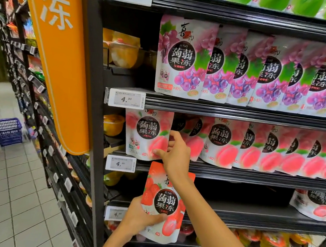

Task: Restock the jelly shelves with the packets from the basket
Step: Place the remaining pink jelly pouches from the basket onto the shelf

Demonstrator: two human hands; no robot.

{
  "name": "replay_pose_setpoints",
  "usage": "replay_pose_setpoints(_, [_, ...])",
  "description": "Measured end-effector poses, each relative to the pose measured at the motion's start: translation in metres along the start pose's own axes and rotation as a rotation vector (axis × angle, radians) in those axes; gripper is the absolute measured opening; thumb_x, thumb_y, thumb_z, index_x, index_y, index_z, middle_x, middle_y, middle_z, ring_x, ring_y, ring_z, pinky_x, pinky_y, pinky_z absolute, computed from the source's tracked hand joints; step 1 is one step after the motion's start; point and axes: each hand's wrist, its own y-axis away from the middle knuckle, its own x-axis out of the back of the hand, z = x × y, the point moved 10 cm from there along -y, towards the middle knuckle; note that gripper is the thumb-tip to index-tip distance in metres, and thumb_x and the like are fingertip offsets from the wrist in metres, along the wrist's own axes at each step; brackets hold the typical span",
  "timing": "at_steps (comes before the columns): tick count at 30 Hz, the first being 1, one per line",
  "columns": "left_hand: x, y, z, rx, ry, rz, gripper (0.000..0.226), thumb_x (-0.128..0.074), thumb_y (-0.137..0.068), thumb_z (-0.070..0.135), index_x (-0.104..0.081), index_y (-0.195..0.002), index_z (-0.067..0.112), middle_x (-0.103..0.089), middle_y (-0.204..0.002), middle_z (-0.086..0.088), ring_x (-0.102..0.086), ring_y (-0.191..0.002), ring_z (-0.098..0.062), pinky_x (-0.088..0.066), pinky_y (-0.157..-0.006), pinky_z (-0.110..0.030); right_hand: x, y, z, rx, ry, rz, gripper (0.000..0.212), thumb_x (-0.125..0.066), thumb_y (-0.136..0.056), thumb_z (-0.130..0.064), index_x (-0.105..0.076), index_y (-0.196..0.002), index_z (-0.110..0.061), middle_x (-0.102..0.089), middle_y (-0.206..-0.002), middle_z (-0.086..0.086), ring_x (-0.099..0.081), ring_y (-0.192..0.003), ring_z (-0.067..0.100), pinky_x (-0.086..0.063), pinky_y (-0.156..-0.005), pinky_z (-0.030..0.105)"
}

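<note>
Two hands are engaged at the peach shelf [232, 173]. Left of and below its price tag [120, 163], the left hand [142, 218] is closed round a strawberry packet [164, 204], held upright with its long axis vertical and its printed face outward. Above that tag, the right hand [172, 153] pinches the edge of the endmost peach packet [148, 135], standing upright on the shelf. Step judged: straightening the peach row. Next, the strawberry packet likely needs lowering to the near-empty strawberry shelf [248, 215].
</note>
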Motion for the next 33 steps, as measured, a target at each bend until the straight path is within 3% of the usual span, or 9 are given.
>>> replay_pose_setpoints(8, [0.006, -0.002, -0.001, -0.001, -0.029, 0.004, 0.062, -0.096, -0.048, 0.027, -0.070, -0.103, 0.017, -0.077, -0.095, -0.002, -0.073, -0.090, -0.019, -0.058, -0.073, -0.028, -0.006, 0.002, 0.006, 0.001, 0.034, 0.016, 0.054, -0.086, -0.071, -0.024, -0.054, -0.114, -0.027, -0.068, -0.083, 0.001, -0.067, -0.076, 0.023, -0.056, -0.074, 0.045])
replay_pose_setpoints(15, [0.005, -0.003, 0.001, -0.005, -0.035, -0.006, 0.064, -0.097, -0.048, 0.033, -0.069, -0.103, 0.017, -0.077, -0.096, -0.002, -0.074, -0.089, -0.019, -0.059, -0.073, -0.030, -0.002, -0.001, 0.007, 0.002, 0.028, 0.025, 0.053, -0.087, -0.070, -0.022, -0.054, -0.111, -0.026, -0.070, -0.078, 0.001, -0.068, -0.071, 0.023, -0.057, -0.071, 0.045])
replay_pose_setpoints(22, [0.004, -0.001, 0.002, -0.013, -0.032, -0.002, 0.063, -0.097, -0.050, 0.031, -0.069, -0.104, 0.018, -0.077, -0.098, -0.002, -0.073, -0.090, -0.019, -0.059, -0.074, -0.030, -0.005, -0.004, 0.012, 0.021, 0.025, -0.001, 0.061, -0.085, -0.073, -0.025, -0.049, -0.123, -0.026, -0.070, -0.082, 0.003, -0.067, -0.080, 0.022, -0.056, -0.076, 0.045])
replay_pose_setpoints(30, [-0.003, 0.002, 0.004, -0.010, -0.019, -0.027, 0.067, -0.096, -0.050, 0.033, -0.067, -0.108, 0.018, -0.076, -0.100, -0.002, -0.073, -0.093, -0.020, -0.059, -0.083, -0.043, 0.001, -0.005, 0.019, 0.033, -0.096, -0.014, 0.062, -0.088, -0.069, -0.026, -0.053, -0.119, -0.021, -0.066, -0.088, -0.010, -0.063, -0.081, 0.000, -0.050, -0.069, 0.014])
replay_pose_setpoints(33, [-0.006, 0.002, 0.006, -0.020, -0.011, -0.034, 0.064, -0.096, -0.051, 0.030, -0.068, -0.108, 0.016, -0.076, -0.100, -0.003, -0.073, -0.094, -0.021, -0.059, -0.084, -0.045, 0.008, -0.002, 0.020, 0.043, -0.071, 0.002, 0.064, -0.086, -0.071, -0.028, -0.051, -0.124, -0.019, -0.064, -0.097, -0.007, -0.061, -0.090, 0.004, -0.047, -0.073, 0.013])
